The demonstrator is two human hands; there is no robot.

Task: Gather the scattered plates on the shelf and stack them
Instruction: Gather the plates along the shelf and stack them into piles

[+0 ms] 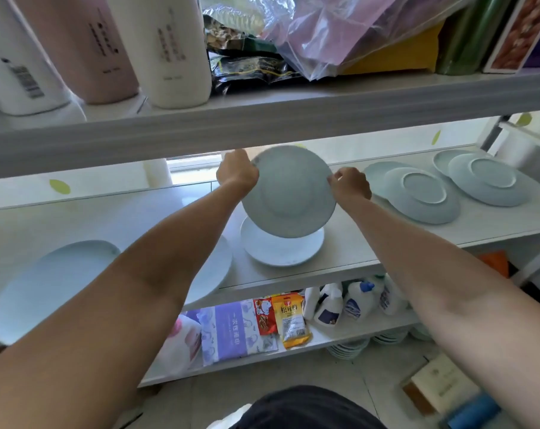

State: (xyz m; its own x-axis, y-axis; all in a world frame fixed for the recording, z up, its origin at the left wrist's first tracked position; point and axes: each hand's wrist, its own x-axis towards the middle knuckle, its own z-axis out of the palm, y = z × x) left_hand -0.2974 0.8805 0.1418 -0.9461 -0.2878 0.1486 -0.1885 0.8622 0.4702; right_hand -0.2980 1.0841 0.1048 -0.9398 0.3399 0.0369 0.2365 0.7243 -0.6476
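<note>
A pale blue-green plate (289,193) is held tilted, its underside toward me, above the middle shelf (349,255). My left hand (237,173) grips its left rim and my right hand (350,184) pinches its right rim. Right below it a white plate (281,250) lies flat on the shelf. Two overlapping plates (420,196) lie upside down to the right, and two more (485,179) overlap at the far right. At the left a large pale plate (46,289) lies near the shelf's front edge, and my left forearm partly hides another (211,267).
The upper shelf board (262,119) hangs close above the held plate and carries bottles (169,51) and plastic bags (340,32). The lower shelf holds snack packets (290,317) and cleaner bottles (355,301). Stacked dishes (349,348) sit under it near the floor.
</note>
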